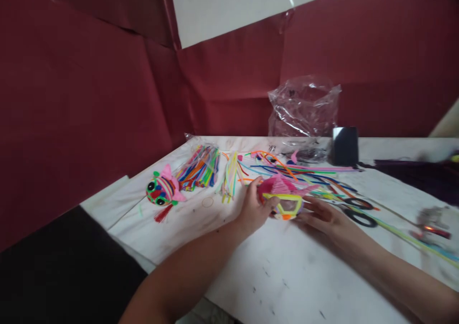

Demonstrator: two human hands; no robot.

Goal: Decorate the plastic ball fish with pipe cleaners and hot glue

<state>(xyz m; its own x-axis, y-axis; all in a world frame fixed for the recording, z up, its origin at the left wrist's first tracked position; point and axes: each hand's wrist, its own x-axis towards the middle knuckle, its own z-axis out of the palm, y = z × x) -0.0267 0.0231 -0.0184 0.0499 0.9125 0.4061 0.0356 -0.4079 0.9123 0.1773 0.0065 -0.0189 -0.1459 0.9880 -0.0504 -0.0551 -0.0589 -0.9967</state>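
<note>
My left hand (254, 208) is closed round the left side of a pink and yellow pipe-cleaner figure (283, 198) that rests on the white table (287, 276). My right hand (321, 215) lies flat beside the figure's right side, its fingers stretched out and touching it. A finished pipe-cleaner fish (163, 190), pink, green and red with black eyes, lies to the left. Loose pipe cleaners in many colours (304, 171) are spread just behind the figure.
A bagged bundle of coloured pipe cleaners (199, 167) and a yellow-green bunch (230, 176) lie at the back left. Black-handled scissors (360, 211) sit right of my right hand. A crumpled clear plastic bag (304, 106) and a dark box (344, 145) stand by the red wall.
</note>
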